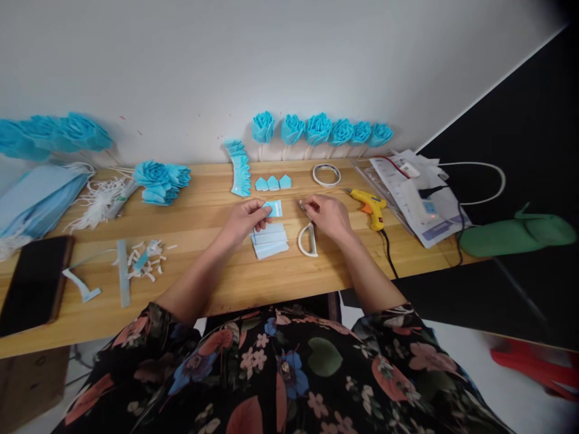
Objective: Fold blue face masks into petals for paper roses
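Between the thumb and fingers of my left hand (248,218) is a small light-blue fabric piece (277,208) with a white strip across it. Just below that hand lies a small stack of pale-blue rectangles (271,246). My right hand (330,214) is closed in a pinch on scissors (307,242). One white handle loop shows below the fingers; the hand hides most of the blades. Beyond my hands are several folded blue pointed pieces (272,183) in a row and an overlapping strip of blue petals (240,169).
Blue fabric flowers (319,128) on sticks lean against the wall. A tape roll (326,175), a yellow glue gun (371,206) with its cord, and papers (407,199) under a power strip (420,202) sit right. Left are scraps (147,259), a phone (36,283) and face masks (40,196).
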Available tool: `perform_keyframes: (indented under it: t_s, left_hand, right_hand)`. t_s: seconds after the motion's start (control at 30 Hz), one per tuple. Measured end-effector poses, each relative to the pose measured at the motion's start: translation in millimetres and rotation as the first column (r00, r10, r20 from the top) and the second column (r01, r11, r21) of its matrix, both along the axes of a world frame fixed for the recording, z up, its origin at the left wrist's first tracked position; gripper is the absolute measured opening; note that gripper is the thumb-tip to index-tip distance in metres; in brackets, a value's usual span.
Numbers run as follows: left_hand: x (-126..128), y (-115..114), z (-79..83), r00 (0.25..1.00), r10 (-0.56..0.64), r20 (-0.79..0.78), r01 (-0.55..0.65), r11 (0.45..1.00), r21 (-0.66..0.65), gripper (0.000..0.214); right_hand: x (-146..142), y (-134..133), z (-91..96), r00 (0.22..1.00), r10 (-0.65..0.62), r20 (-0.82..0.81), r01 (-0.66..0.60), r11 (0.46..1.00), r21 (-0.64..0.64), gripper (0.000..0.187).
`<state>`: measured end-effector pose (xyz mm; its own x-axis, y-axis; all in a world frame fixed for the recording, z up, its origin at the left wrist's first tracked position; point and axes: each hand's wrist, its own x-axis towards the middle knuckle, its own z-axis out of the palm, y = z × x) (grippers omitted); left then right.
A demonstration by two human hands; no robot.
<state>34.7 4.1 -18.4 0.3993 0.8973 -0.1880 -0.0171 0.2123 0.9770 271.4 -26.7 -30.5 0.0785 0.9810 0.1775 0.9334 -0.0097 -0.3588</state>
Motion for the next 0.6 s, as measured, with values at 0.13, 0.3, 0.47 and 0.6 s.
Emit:
perform_keyframes:
  t_s: [0.13,0.3,0.47,0.6]
  left_hand:
    - [0,1,-2.0,1.000,0.003,0.008,-0.003,1.000,-0.001,0.023]
    - [1,1,-3.2,1.000,0.012,0.010,-0.012,1.000,-0.008,0.030]
    - [1,0,-0.6,1.000,0.001,-0.016,-0.001,1.000,-0.014,0.027]
    - [2,0,2.9,0.999,-0.004,-0.033,0.002,0.999,-0.035,0.021]
  right_hand:
    - [5,4,-10.1,0.984,-0.045,-0.174,0.041,0.999,-0.024,0.015]
    - [13,9,-26.6,0.938,-0.046,-0.344,0.055,0.998,0.014,0.015]
    - [18,11,-34.2,0.919,-0.027,-0.394,0.047,0.998,0.041,0.016]
    - [20,11,-35.1,0.877,-0.015,-0.480,0.046,0.998,0.052,0.018]
